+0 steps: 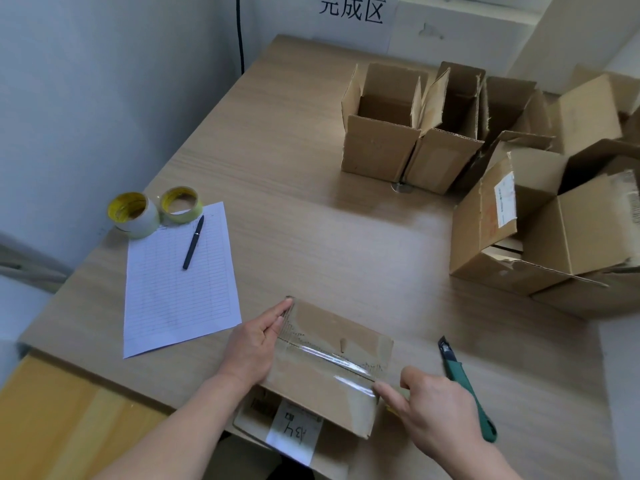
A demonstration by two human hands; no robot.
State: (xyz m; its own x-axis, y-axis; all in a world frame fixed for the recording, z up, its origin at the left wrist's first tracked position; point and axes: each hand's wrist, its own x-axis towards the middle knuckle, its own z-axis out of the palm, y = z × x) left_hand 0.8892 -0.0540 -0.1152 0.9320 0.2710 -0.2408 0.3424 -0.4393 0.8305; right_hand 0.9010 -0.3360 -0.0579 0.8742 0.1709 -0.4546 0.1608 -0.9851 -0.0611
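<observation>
Status, left to right:

- Well left of the left-hand hold: two tape rolls (133, 213) (180, 204), touching the far end of a printed sheet (176, 289), with a pen (193, 242) laid on it. None of these is being handled.
- Left hand (254, 344): fingers straight, laid flat along the left end of the small box (322, 393). The box is braced, not clasped.
- The box is sat at the near edge of the table (311, 220), between the two hands. The flaps are folded shut and a clear tape strip (332, 358) is laid across the top seam from one hand to the other. A handwritten label (294, 433) is seen on the near face.
- Right hand (426, 407): index finger laid on the right end of the strip, at the box corner. Whether that end is pinched or only pressed down cannot be told from this angle.
- Judged: seam closed and taped, with the rub-down of the right end left and possibly a cut.
- Just right of the right hand: green utility knife (467, 386), blade end pointing away, within easy reach.
- Room: bare tabletop lies beyond both hands. Open cartons (381, 133) (540, 220) are crowded far right, well apart from the box. A drop-off lies close behind it at the near table edge, so little room is left for pulling it back.
</observation>
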